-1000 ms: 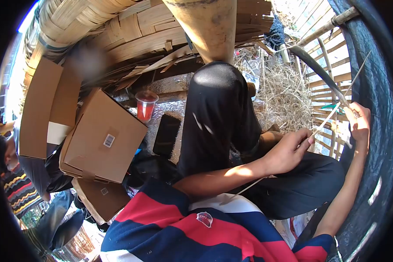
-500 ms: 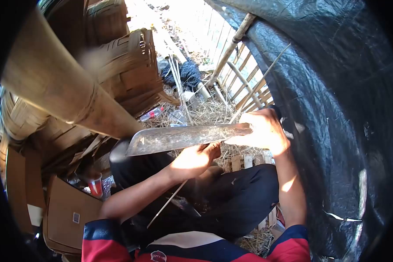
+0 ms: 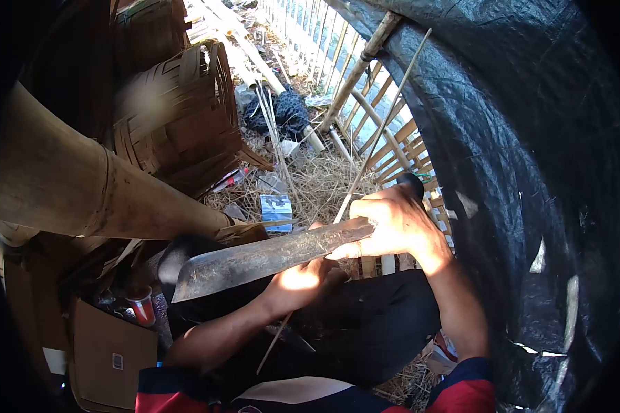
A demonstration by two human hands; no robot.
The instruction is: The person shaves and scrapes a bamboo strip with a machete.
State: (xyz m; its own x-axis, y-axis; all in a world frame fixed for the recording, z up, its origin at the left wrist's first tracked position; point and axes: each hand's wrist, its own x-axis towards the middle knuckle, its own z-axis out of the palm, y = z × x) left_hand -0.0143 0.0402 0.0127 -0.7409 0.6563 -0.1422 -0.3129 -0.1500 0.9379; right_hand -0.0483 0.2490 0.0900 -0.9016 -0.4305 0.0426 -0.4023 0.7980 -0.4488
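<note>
My right hand [image 3: 396, 219] is wrapped round the handle of a machete [image 3: 262, 260], whose dark butt end shows above the knuckles. The wide, worn blade points left and slants down over my knee. Just below the blade, my left hand [image 3: 297, 288] is closed on a thin bamboo strip [image 3: 373, 148]. The strip runs from the upper right, passes behind the blade and right-hand fingers, and comes out below my left wrist. Whether the edge touches the strip cannot be made out. My left fingertips are partly hidden by the blade.
A thick bamboo pole [image 3: 145, 186] juts in from the left. Woven bamboo baskets [image 3: 179, 110] stand behind it. A cardboard box [image 3: 110, 351] and a red cup [image 3: 142, 307] are lower left. A black plastic sheet [image 3: 523, 186] hangs at right beside a bamboo lattice [image 3: 393, 138].
The machete's tip has swung down and left, so the blade slants more steeply. Both hands have come slightly left in view and stay closed. The head view has shifted a little.
</note>
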